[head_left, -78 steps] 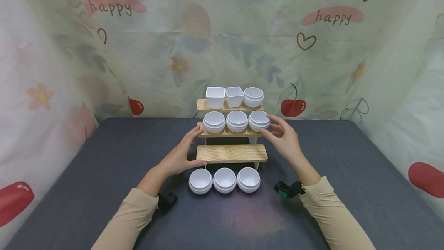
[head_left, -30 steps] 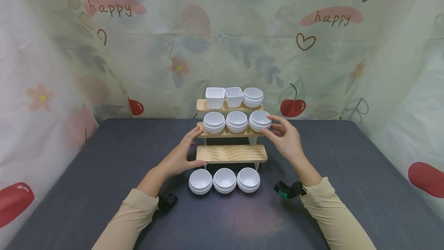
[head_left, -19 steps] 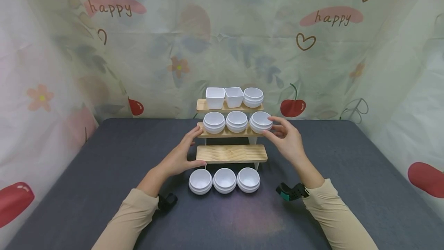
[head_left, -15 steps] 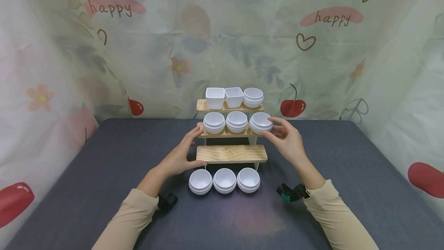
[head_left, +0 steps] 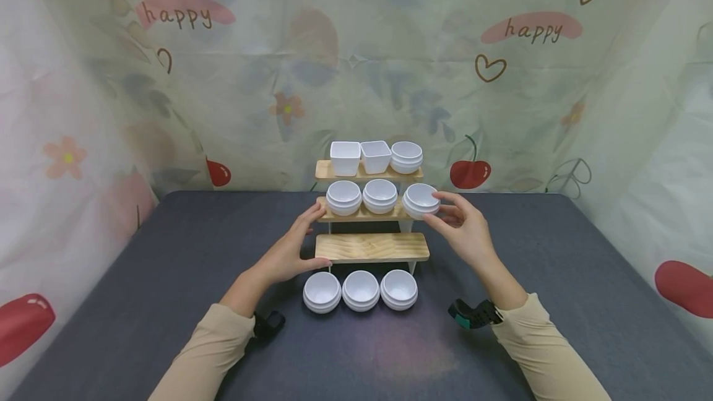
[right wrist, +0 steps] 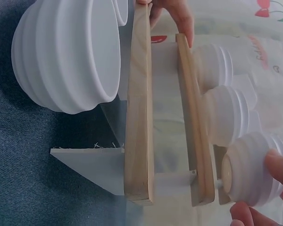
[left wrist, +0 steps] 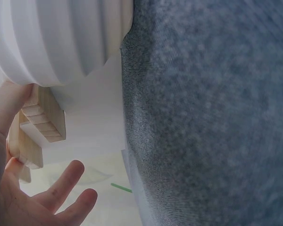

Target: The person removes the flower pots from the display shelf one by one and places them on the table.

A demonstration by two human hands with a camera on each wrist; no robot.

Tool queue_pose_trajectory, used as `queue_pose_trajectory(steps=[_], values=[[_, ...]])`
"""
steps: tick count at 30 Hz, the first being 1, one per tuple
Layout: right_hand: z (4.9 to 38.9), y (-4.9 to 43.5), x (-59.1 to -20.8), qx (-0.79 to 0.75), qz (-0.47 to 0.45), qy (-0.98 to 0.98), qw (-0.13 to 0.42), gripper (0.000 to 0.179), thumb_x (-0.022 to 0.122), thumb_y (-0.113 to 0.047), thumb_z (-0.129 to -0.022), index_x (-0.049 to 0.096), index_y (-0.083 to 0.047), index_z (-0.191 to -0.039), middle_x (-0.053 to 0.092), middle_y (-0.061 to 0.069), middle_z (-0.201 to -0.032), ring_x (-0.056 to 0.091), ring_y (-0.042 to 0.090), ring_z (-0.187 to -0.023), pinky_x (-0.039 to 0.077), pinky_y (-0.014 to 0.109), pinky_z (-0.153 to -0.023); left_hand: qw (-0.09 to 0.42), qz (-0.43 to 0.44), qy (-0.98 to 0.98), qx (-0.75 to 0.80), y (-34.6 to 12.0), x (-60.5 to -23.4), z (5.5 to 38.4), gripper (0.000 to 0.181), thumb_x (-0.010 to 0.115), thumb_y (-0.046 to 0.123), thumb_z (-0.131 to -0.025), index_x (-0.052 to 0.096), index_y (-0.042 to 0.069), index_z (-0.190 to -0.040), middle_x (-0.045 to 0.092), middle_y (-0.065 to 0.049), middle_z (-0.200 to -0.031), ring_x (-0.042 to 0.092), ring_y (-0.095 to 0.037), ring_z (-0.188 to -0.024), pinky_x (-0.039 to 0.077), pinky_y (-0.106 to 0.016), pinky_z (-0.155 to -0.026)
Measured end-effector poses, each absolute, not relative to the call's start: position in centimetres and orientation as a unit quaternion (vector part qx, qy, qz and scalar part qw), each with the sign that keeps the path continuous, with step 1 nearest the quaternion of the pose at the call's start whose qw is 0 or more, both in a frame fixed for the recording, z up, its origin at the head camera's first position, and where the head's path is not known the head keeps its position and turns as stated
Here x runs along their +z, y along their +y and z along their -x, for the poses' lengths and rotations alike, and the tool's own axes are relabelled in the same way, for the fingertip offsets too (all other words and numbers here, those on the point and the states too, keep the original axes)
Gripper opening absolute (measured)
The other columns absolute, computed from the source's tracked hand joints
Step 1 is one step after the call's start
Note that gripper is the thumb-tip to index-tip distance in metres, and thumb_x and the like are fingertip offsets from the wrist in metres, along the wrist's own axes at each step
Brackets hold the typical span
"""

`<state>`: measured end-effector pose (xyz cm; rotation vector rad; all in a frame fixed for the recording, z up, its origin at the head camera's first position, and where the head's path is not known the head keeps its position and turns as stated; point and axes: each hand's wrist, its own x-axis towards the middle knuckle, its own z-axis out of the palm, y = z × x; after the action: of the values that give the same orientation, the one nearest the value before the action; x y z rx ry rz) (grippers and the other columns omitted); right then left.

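Note:
A wooden three-tier display stand (head_left: 372, 247) with white supports stands on the table. My left hand (head_left: 286, 252) rests against its left end, thumb at the bottom shelf and fingertips at the middle shelf. In the left wrist view two fingers (left wrist: 68, 183) stretch out free. My right hand (head_left: 465, 228) pinches a round ridged white bowl (head_left: 420, 200) at the middle shelf's right end, thumb below and index finger at the rim. In the right wrist view that bowl's base (right wrist: 227, 174) shows just off the shelf edge. Two similar bowls (head_left: 343, 197) sit left of it.
On the top shelf (head_left: 325, 171) are two square white bowls (head_left: 345, 158) and a round one (head_left: 406, 157). Three round white bowls (head_left: 361, 291) stand in a row on the dark table (head_left: 234, 351) before the stand. A patterned cloth (head_left: 356, 79) hangs behind.
My right hand has drawn the bowl slightly right and toward me, apart from the bowl beside it. The left hand and the other bowls have stayed put.

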<state>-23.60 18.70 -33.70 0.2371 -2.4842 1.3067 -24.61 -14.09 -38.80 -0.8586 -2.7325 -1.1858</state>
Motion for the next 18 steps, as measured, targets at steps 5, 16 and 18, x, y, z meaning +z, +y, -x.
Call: queue_pose_trajectory(steps=[5, 16, 18], values=[[23.3, 18.8, -33.6, 0.457, -0.085, -0.871, 0.161, 0.046, 0.071, -0.023, -0.083, 0.057, -0.011, -0.124, 0.066, 0.021, -0.114, 0.066, 0.031, -0.093, 0.049, 0.015, -0.069, 0.023, 0.277, -0.882, -0.380, -14.1, -38.8, 24.5, 0.097, 0.078, 0.021, -0.075, 0.015, 0.017, -0.149, 0.006, -0.007, -0.159, 0.028, -0.030, -0.140, 0.037, -0.047, -0.109], [22.7, 19.1, -33.5, 0.468, -0.100, -0.865, 0.150, 0.047, 0.072, -0.020, -0.082, 0.056, -0.010, -0.125, 0.066, 0.022, -0.112, 0.067, 0.030, -0.091, 0.048, 0.010, -0.068, 0.021, 0.273, -0.884, -0.379, -14.1, -38.8, 24.5, 0.098, 0.078, 0.022, -0.075, 0.015, 0.018, -0.149, 0.006, -0.006, -0.159, 0.031, -0.031, -0.139, 0.038, -0.048, -0.109], [22.5, 19.2, -33.5, 0.468, -0.100, -0.865, 0.149, 0.046, 0.072, -0.020, -0.082, 0.056, -0.010, -0.125, 0.066, 0.022, -0.111, 0.066, 0.028, -0.090, 0.048, 0.010, -0.068, 0.022, 0.273, -0.884, -0.379, -14.1, -38.8, 24.5, 0.098, 0.079, 0.022, -0.075, 0.015, 0.018, -0.149, 0.006, -0.007, -0.159, 0.031, -0.031, -0.139, 0.038, -0.048, -0.109]])
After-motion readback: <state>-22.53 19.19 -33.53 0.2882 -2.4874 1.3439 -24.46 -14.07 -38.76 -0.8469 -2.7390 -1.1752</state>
